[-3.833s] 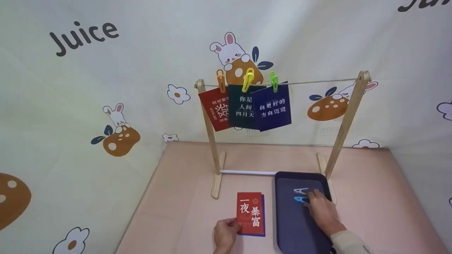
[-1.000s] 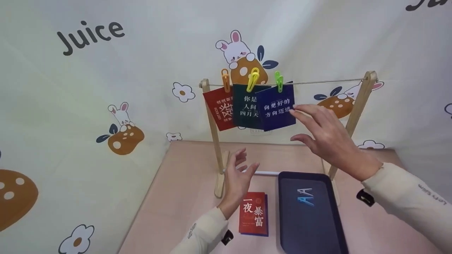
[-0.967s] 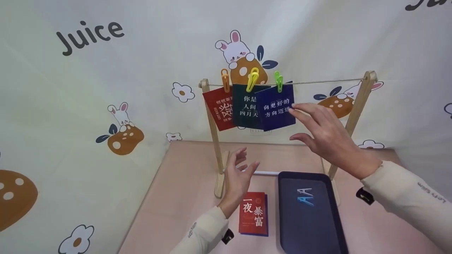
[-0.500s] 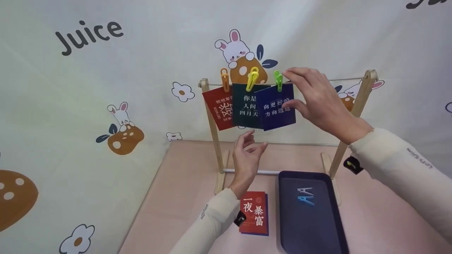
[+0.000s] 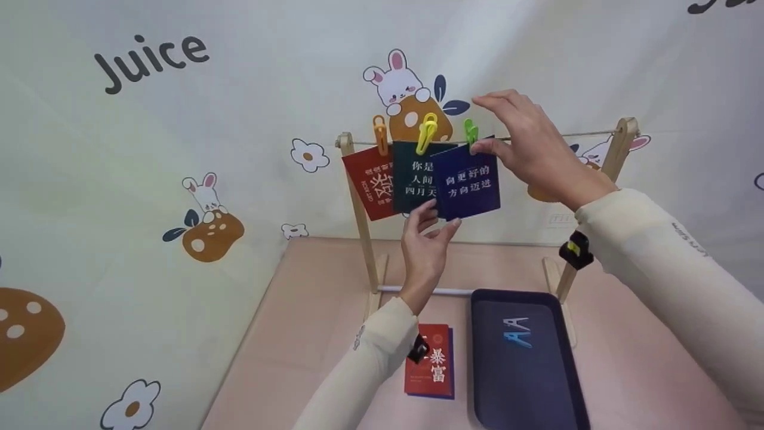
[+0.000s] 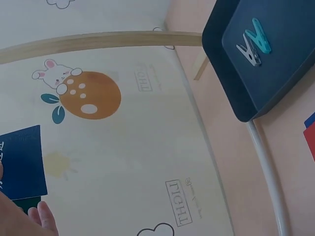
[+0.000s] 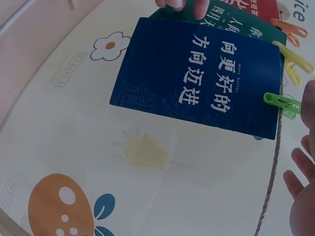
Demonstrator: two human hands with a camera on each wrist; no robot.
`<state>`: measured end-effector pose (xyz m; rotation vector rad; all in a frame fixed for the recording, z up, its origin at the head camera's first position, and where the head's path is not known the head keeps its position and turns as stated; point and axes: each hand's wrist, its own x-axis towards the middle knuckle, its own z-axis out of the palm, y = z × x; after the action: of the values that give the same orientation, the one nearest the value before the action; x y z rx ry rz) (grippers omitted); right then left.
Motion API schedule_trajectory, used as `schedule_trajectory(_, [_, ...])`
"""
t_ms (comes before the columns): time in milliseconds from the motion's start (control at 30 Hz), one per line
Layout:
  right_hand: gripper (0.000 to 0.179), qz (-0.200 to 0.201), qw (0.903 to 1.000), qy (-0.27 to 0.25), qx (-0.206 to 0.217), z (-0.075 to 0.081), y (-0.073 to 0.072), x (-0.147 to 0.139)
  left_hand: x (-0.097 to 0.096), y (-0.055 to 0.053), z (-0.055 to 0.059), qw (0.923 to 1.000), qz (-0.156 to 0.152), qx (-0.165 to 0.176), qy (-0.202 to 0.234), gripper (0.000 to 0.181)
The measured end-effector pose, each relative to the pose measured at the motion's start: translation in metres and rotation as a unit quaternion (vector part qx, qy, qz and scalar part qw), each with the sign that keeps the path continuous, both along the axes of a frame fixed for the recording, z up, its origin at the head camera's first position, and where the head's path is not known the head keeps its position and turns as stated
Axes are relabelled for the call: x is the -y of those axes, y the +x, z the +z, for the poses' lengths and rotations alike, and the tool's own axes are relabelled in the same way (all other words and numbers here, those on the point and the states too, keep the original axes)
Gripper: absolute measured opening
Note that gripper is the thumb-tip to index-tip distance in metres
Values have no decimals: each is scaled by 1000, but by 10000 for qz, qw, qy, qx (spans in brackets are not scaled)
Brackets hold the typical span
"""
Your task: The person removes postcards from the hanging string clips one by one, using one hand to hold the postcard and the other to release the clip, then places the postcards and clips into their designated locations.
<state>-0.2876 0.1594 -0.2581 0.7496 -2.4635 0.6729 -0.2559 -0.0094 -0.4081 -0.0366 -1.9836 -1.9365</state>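
Note:
Three cards hang from a cord by clips: a red card [image 5: 369,185] under an orange clip [image 5: 380,135], a dark green card [image 5: 413,173] under a yellow clip [image 5: 426,134], and a blue card [image 5: 468,194] under a green clip [image 7: 283,103]. My left hand [image 5: 425,254] is raised at the lower edges of the green and blue cards, thumb and fingers apart. Beside the green clip is my right hand [image 5: 534,140], its thumb overlapping the clip's lower end and the blue card's top in the head view, its fingers stretched out above.
A wooden frame [image 5: 609,161] carries the cord. On the pink table [image 5: 298,334] lie a red card [image 5: 434,382] over a blue one, partly behind my left sleeve, and a dark tray [image 5: 525,388] with a white clip [image 5: 517,323] and a light blue clip [image 5: 518,339].
Both hands have risen from the table to the hanging cards. In the last second the right hand moved up to the green clip and the left up to the cards' lower edges.

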Motion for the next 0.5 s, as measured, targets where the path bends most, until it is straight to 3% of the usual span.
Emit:
schedule_trajectory(167, [58,-155,9983,-171,542,4,-7,7,-1,-7,2,9997,18,100,228,48])
schedule_trajectory(500, [47,-158,9904,-698,1181,4,-13,15,-4,-14,5,9940,-168,701,826,43])
